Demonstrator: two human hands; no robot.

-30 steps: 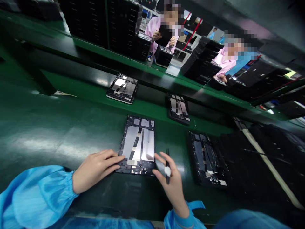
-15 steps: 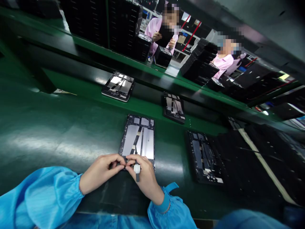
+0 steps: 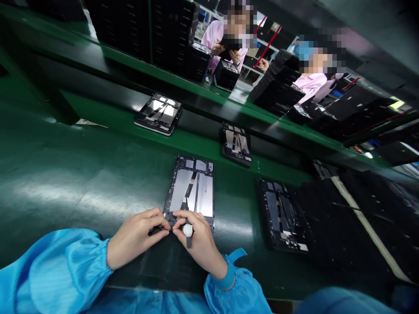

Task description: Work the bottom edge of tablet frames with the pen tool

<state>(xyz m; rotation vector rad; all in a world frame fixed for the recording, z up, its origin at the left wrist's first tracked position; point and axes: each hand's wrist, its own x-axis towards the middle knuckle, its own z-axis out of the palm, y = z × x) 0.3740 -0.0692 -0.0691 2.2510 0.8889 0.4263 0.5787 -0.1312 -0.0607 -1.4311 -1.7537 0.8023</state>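
An opened tablet (image 3: 206, 192) lies on the green bench in front of me, its silver battery area and dark ribbon cable showing. At its lower left edge my left hand (image 3: 139, 235) is closed in a pinch, thumb against fingertip; what lies between them is too small to make out. My right hand (image 3: 198, 244) is closed over the tablet's bottom edge, holding a slim dark tool with a white wrap (image 3: 187, 230). The tool's thin tip points up across the tablet. The thumb and finger of my right hand nearly meet those of my left. My fingers hide the tablet's lower edge.
Another opened tablet (image 3: 283, 213) lies to the right, beside dark stacked pieces (image 3: 330, 218). Two more tablets, one left (image 3: 159, 114) and one right (image 3: 237, 145), lie at the back. Beyond a green ledge are black stacks (image 3: 173, 39) and people in pink.
My left fingers have shifted slightly downward at the tablet's edge; my right hand keeps the tool almost in place. The view has shifted a little. Across the bench, a person has tilted a dark device.
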